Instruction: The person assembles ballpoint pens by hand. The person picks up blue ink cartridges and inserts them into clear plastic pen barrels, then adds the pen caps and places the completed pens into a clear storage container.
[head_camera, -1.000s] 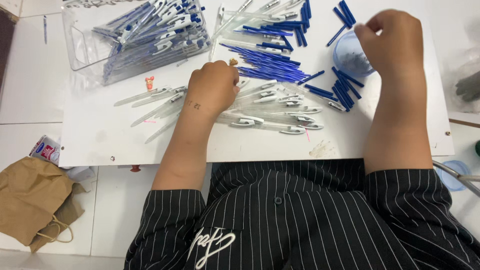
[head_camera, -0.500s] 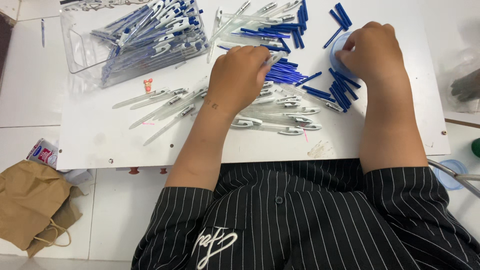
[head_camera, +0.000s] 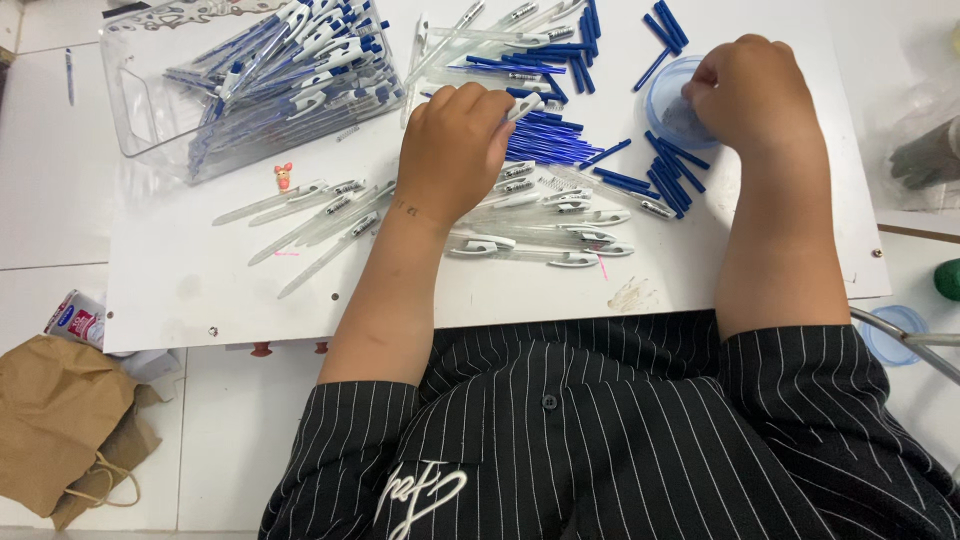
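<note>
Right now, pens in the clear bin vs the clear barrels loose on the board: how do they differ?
The pens in the bin have blue parts fitted; the loose barrels look clear and bare. The bin's pens are heaped crosswise inside the clear bin; the loose barrels lie flat in rough rows on the white board. Both have white clips.

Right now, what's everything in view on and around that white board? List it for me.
White work board: one, flat, spans the middle.
Clear plastic bin: one, top left, full of assembled blue-and-white pens.
Blue pen refills: many, heaped at board centre and right.
Clear pen barrels: many, spread below the left hand.
Small round blue dish: one, under the right hand.
Small pink figure: one, beside the bin.
Brown paper bag: one, floor, bottom left.
Left hand: pinches a clear pen barrel tip.
Right hand: fingers at the dish; what they hold is hidden.
</note>
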